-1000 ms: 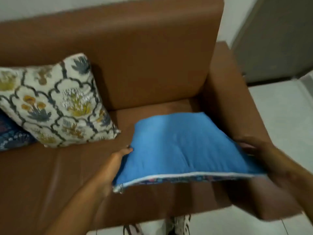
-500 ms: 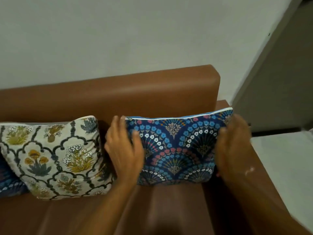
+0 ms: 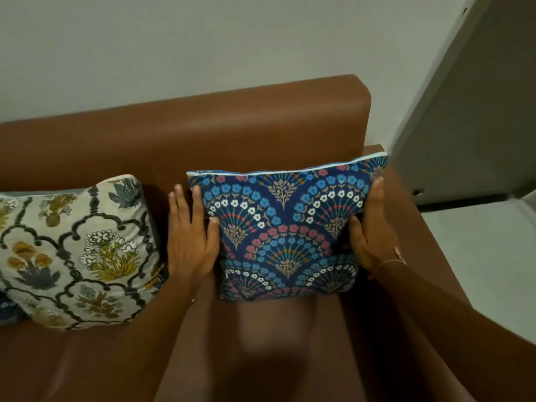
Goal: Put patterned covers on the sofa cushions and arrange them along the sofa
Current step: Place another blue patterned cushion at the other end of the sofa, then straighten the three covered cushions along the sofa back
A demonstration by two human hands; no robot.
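Note:
A cushion in a dark blue cover with fan-shaped flower patterns (image 3: 285,230) stands upright on the brown sofa (image 3: 203,132), leaning on the backrest at the right end beside the armrest. My left hand (image 3: 191,236) presses flat against its left edge, thumb on the front. My right hand (image 3: 374,230) holds its right edge, fingers stretched up along the side. A cream cushion with yellow and grey flowers (image 3: 78,250) leans on the backrest to the left, apart from the blue one.
The edge of another dark blue cushion (image 3: 7,310) peeks out at the far left. The sofa's right armrest (image 3: 420,233) runs beside my right arm. A grey door (image 3: 470,111) and pale floor tiles (image 3: 487,256) lie to the right.
The cushion lay flat with its plain blue side up a second ago. I have stood it upright against the backrest with the patterned face forward, and both hands now sit at its sides.

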